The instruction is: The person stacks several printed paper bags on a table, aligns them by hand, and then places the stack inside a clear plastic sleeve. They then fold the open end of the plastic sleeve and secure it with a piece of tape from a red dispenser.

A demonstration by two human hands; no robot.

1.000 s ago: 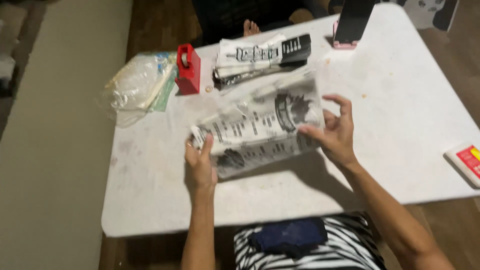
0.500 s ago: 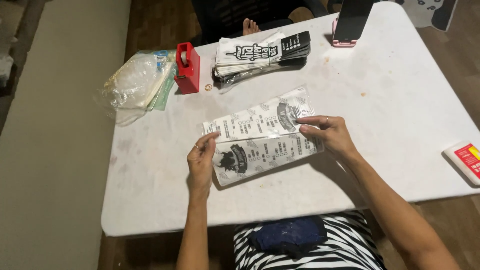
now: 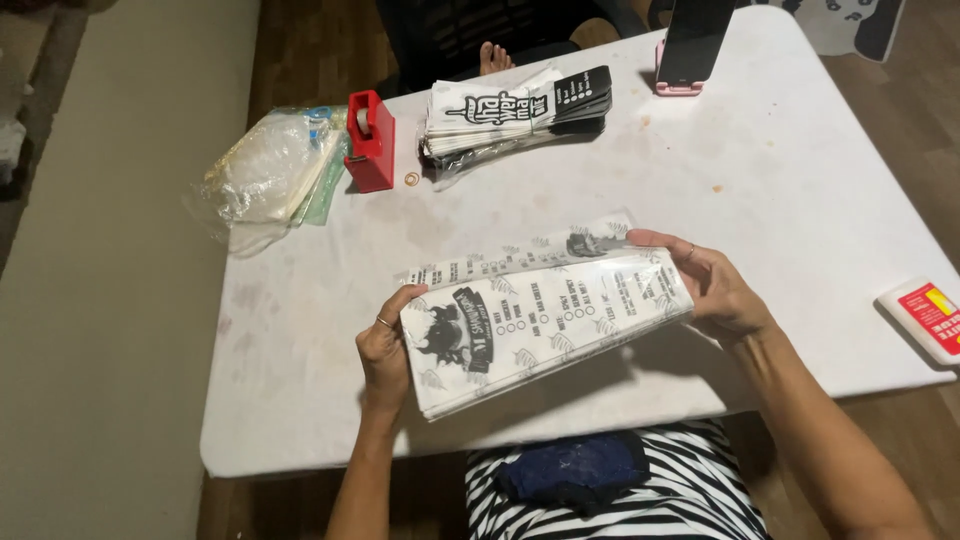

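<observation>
- Left hand [image 3: 385, 350] grips the near-left end of a stack of printed white bags [image 3: 540, 315], thumb over the top edge, fingers behind.
- Right hand [image 3: 715, 290] clasps the far-right end, fingers curled over it.
- The stack sits tilted, raised just above the white desk [image 3: 780, 170], in front of the person.
- Further back: a second stack of bags [image 3: 515, 110], a red tape dispenser [image 3: 370, 140] and a clear plastic bundle [image 3: 265, 175] at the left edge.

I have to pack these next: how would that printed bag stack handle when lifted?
The printed bag stack, held at both ends by the left hand and right hand, looks light. It probably sags unsupported; its glossy surface may let the bags slide apart.
</observation>
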